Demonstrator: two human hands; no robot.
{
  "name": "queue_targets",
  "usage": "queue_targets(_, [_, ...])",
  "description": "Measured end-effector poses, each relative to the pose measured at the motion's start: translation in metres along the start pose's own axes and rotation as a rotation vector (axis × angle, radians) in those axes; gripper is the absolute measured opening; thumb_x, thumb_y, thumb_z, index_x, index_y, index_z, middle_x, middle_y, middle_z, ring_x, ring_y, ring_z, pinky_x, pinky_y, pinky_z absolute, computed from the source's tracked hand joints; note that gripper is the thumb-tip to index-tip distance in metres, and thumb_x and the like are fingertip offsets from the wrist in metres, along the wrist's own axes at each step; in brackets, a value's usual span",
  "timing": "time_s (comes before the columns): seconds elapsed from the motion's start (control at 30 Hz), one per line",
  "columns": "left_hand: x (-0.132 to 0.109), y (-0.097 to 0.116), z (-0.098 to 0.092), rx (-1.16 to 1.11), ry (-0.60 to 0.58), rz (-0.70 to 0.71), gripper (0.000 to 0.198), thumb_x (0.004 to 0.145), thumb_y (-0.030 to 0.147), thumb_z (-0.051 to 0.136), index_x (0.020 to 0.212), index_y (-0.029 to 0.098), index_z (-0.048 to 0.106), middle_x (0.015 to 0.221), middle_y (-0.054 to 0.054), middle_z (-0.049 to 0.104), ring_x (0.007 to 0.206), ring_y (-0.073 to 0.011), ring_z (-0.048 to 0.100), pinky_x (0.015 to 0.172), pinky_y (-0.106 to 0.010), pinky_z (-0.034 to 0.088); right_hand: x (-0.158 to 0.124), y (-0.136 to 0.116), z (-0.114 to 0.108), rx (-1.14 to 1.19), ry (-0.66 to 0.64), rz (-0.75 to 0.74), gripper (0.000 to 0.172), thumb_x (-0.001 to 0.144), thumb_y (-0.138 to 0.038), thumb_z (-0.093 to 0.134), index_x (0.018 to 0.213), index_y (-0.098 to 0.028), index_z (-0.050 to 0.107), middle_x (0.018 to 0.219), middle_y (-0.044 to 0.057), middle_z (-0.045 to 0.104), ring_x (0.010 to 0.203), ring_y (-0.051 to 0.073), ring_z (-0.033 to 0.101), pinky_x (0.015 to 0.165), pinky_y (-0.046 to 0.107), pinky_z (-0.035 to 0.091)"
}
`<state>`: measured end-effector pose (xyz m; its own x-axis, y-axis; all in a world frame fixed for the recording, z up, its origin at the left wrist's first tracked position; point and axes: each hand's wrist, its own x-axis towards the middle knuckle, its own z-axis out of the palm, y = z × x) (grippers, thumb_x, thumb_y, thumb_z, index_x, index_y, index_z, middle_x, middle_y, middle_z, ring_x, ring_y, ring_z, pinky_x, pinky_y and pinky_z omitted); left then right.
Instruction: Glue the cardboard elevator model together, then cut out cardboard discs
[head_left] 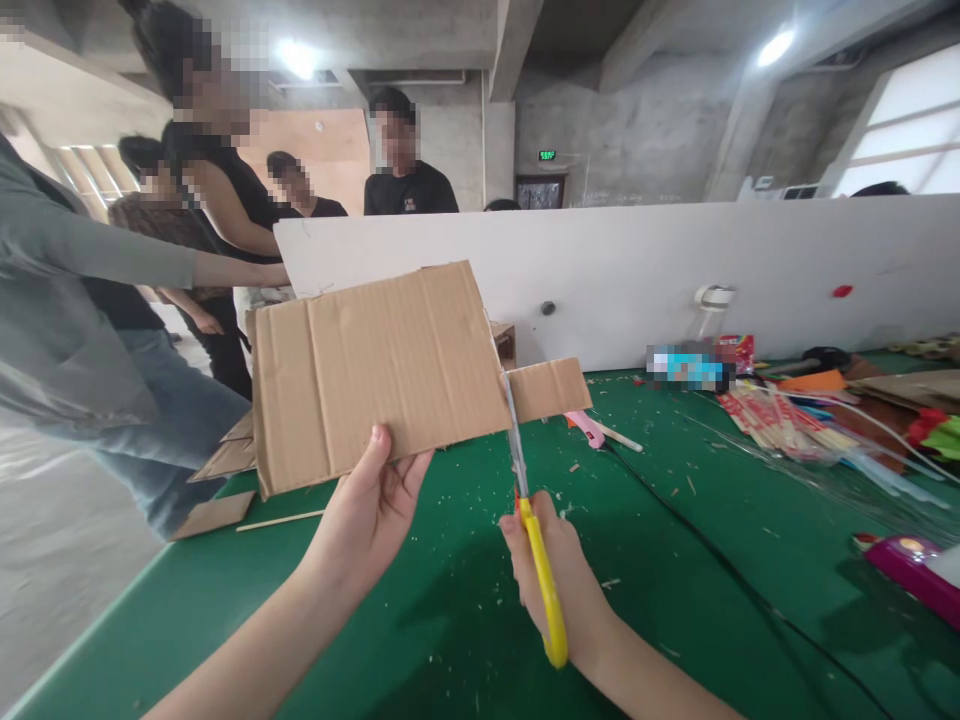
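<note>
The left edge of the table (420, 630) slants down to the lower left; a white board (622, 270) stands along the far side, and sticks (780, 425) lie among clutter at right. Green surface, with scattered scraps (574, 467), extends below the hands. The cardboard (382, 370) is held up above the table, tilted, right end higher; plain brown, creased from top to bottom. A narrow strip (551, 388) projects past its right edge; whether joined cannot be told. Left hand (379, 500): closed on the cardboard's lower edge, thumb in front, fingers behind. Right hand (555, 560): curled around the yellow-handled scissors (546, 590), blades at the strip.
</note>
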<state>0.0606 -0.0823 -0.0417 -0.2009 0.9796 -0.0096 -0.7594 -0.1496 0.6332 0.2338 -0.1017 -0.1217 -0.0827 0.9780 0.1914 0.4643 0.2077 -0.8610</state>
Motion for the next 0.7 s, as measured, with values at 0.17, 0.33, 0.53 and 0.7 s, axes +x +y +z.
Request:
queue_targets(0.17, [-0.009, 0.002, 0.004, -0.015, 0.017, -0.013, 0.021, 0.095, 0.013, 0.043, 0.102, 0.014, 0.062, 0.093, -0.007, 0.073, 0.075, -0.0139, 0.073, 0.069, -0.021, 0.061, -0.005, -0.001, 0.000, -0.025, 0.046, -0.080, 0.035, 0.092, -0.058, 0.032, 0.083, -0.024, 0.032, 0.061, -0.003, 0.045, 0.047, 0.013, 0.044, 0.044, 0.027, 0.034])
queue_targets(0.33, [-0.018, 0.006, 0.001, -0.002, 0.072, -0.026, 0.021, 0.096, 0.013, 0.041, 0.098, 0.014, 0.062, 0.089, -0.008, 0.073, 0.070, -0.0137, 0.073, 0.065, -0.020, 0.061, -0.008, -0.001, 0.003, 0.061, 0.031, -0.109, 0.034, 0.093, -0.056, 0.036, 0.083, -0.023, 0.034, 0.057, -0.006, 0.041, 0.043, 0.010, 0.039, 0.040, 0.024, 0.028])
queue_targets(0.53, [-0.022, 0.010, -0.010, 0.017, 0.125, 0.029, 0.023, 0.095, 0.009, 0.041, 0.093, 0.014, 0.063, 0.088, -0.006, 0.074, 0.072, -0.0129, 0.073, 0.068, -0.020, 0.061, -0.013, -0.008, 0.004, 0.219, -0.089, -0.143, 0.039, 0.091, -0.060, 0.036, 0.083, -0.022, 0.038, 0.058, -0.004, 0.046, 0.044, 0.010, 0.044, 0.040, 0.023, 0.034])
queue_targets(0.7, [-0.027, 0.010, -0.008, 0.025, 0.156, 0.053, 0.024, 0.094, 0.007, 0.042, 0.095, 0.013, 0.065, 0.087, -0.006, 0.075, 0.074, -0.0135, 0.073, 0.071, -0.021, 0.061, -0.015, -0.006, 0.003, 0.319, -0.159, -0.183, 0.042, 0.089, -0.063, 0.039, 0.086, -0.021, 0.040, 0.070, 0.000, 0.052, 0.049, 0.010, 0.046, 0.045, 0.024, 0.042])
